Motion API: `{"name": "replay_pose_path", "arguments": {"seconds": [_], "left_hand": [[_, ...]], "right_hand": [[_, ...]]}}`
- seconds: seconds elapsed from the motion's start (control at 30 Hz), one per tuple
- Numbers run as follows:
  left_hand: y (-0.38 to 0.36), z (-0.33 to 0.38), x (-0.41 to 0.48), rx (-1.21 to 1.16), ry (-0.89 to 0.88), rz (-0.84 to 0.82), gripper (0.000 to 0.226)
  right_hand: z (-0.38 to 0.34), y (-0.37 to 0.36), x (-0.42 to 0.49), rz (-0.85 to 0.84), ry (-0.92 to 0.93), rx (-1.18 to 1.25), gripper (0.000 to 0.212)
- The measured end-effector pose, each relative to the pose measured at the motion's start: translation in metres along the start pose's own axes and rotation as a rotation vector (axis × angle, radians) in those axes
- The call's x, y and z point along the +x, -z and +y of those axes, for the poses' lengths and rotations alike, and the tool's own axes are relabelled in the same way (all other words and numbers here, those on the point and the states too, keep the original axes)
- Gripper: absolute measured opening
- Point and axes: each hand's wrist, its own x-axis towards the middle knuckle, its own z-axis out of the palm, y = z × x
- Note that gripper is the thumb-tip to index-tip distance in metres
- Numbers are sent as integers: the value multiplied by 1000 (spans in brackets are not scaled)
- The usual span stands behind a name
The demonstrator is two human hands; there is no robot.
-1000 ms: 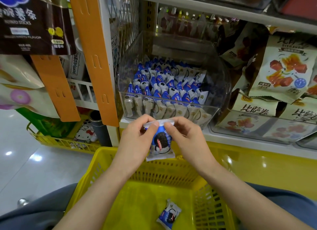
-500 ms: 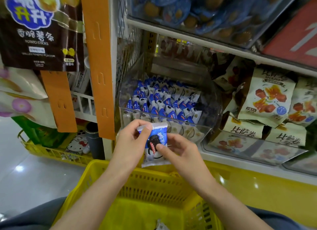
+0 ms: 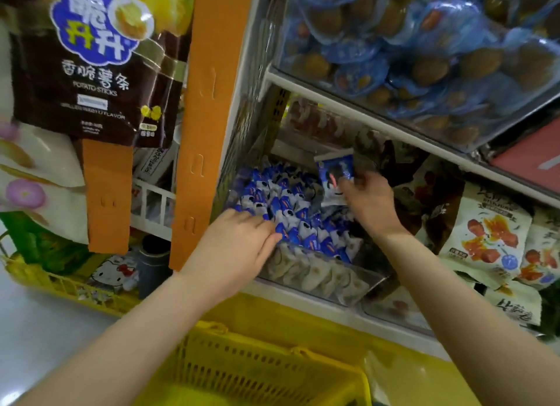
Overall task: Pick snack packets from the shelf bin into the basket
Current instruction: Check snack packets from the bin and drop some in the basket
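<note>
Aloft, right hand (image 3: 368,204) pinches glossy rectangular packet (image 3: 333,168).

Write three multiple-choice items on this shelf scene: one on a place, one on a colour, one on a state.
1. Where is the left hand?
A. in the bin
B. on the floor
C. on the top shelf

2. What colour is the basket?
A. red
B. yellow
C. green

3. What is the right hand doing?
A. hanging empty
B. holding a packet
C. gripping the basket

Key: A, it lies on the packets inside the bin; B, its mesh walls are yellow; B, a blue packet is held above the bin.
</note>
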Motion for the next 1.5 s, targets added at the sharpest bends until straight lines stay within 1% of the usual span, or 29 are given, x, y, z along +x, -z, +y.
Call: {"name": "replay_pose_path", "arguments": {"seconds": [0.07, 0.17, 0.3, 0.37, 0.53, 0.63, 0.7, 0.8, 0.9, 0.93, 1.07, 1.17, 1.23, 1.33, 1.5], "left_hand": [[-1, -3, -2, 1, -28, -3, 50], [-4, -6, -4, 31, -62, 68, 43], [-9, -8, -3, 1, -78, 131, 41], [-10, -8, -3, 1, -74, 144, 41], [-12, -7, -4, -2, -62, 161, 40], [-12, -7, -3, 10, -58, 154, 38], [-13, -7, -3, 21, -62, 159, 36], [-14, -7, -3, 28, -69, 183, 36], [-14, -7, -3, 27, -75, 199, 38], [-14, -7, -3, 25, -76, 200, 38], [-16, -7, -3, 31, -78, 216, 37], [-16, -6, -3, 36, -78, 228, 32], [-17, -6, -4, 36, -77, 233, 30], [-18, -6, -4, 40, -84, 245, 35], [-22, -7, -3, 24, -95, 289, 38]], "right_hand": [[4, -11, 19, -76, -15, -178, 18], [12, -22, 39, -250, 41, -426, 32], [14, -34, 52, -436, -13, -568, 41], [12, -42, 55, -447, -40, -553, 39], [15, -58, 60, -361, -121, -420, 31], [20, -61, 61, -336, -116, -358, 31], [24, -61, 62, -322, -69, -327, 30], [25, -58, 66, -390, 6, -325, 29], [23, -52, 75, -519, 49, -509, 36], [22, -52, 77, -534, 39, -539, 39], [26, -62, 73, -467, -65, -409, 38], [34, -68, 65, -438, -105, -299, 39], [36, -66, 63, -470, -100, -349, 37], [38, -64, 63, -537, -85, -439, 34], [34, -56, 57, -566, 12, -428, 34]]}}
